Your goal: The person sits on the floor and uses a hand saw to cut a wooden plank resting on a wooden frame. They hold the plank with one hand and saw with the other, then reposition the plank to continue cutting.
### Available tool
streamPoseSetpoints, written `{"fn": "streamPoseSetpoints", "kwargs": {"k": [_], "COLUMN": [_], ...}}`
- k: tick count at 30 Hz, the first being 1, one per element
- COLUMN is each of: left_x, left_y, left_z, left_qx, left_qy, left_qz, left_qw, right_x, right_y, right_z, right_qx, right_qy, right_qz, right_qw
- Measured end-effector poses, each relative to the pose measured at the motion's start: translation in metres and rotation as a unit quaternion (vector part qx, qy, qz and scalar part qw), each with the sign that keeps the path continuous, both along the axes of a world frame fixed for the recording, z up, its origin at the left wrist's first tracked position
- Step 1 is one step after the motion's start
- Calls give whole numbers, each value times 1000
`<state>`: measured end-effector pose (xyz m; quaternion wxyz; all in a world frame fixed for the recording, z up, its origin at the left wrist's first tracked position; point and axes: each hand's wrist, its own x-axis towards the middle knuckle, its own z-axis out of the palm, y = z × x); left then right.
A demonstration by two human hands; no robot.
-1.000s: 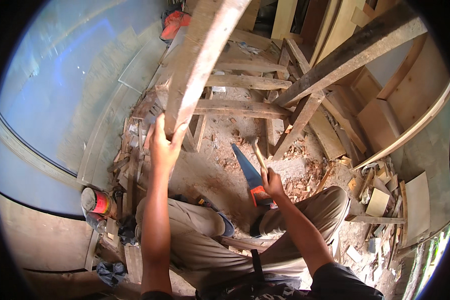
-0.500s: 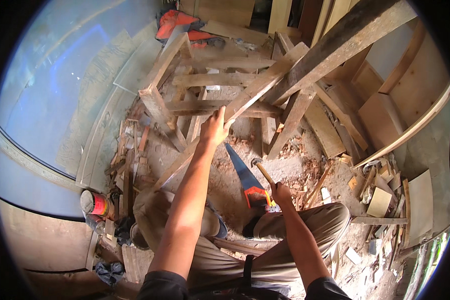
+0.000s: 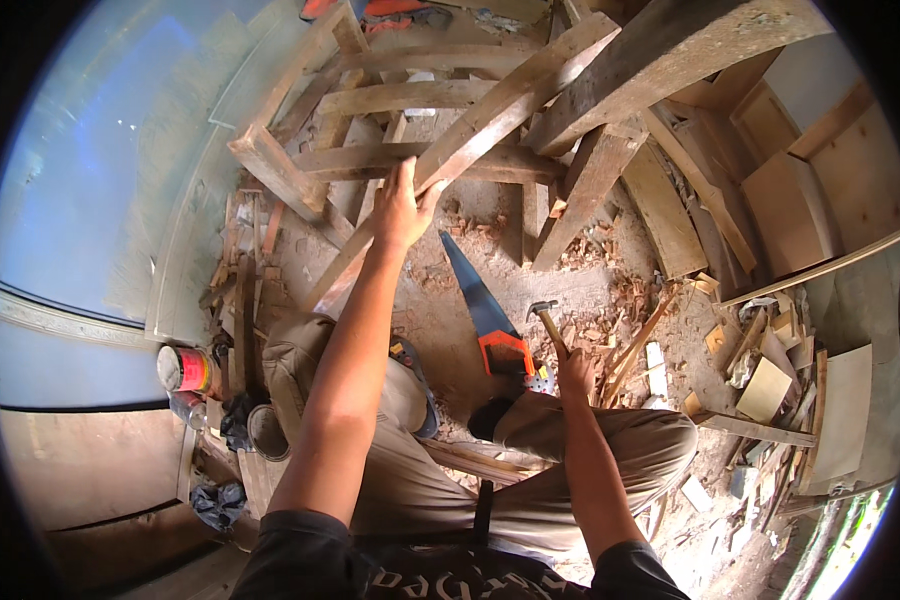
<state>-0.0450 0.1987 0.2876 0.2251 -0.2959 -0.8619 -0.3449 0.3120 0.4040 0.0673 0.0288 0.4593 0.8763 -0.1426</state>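
My left hand (image 3: 406, 207) grips a long wooden beam (image 3: 505, 95) that slants from the upper right down past my left forearm. The beam crosses in front of a rough timber frame (image 3: 400, 97) with several crossbars. Near my right knee, my right hand (image 3: 574, 374) is closed round the wooden handle of a claw hammer (image 3: 547, 318), its head pointing up and away from me. A hand saw (image 3: 478, 290) with a dark blade and an orange handle lies on the ground between my hands, touched by neither.
A thick timber (image 3: 680, 70) slopes in from the upper right. Wood scraps (image 3: 765, 390) litter the ground at right. A paint can (image 3: 185, 369) stands at left, near a black plastic bag (image 3: 217, 505). Wooden panels (image 3: 800, 205) lean at the far right.
The view has tipped, so the frame and saw sit higher in it. My left hand stays on the beam. The hammer has turned more upright in my right hand.
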Motion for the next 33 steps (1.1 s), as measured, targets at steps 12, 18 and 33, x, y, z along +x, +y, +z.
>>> {"fn": "streamPoseSetpoints", "kwargs": {"k": [12, 18, 33], "left_x": [3, -1, 2], "left_y": [15, 10, 9], "left_z": [-7, -4, -8], "left_qx": [18, 38, 13], "left_qy": [14, 28, 47], "left_qz": [67, 45, 18], "left_qw": [997, 998, 999], "right_x": [-46, -57, -107], "right_y": [-93, -114, -99], "right_z": [-7, -16, -17], "right_qx": [-22, 20, -12], "right_qy": [160, -16, -55], "right_qz": [406, 396, 394], "right_qw": [899, 918, 917]}}
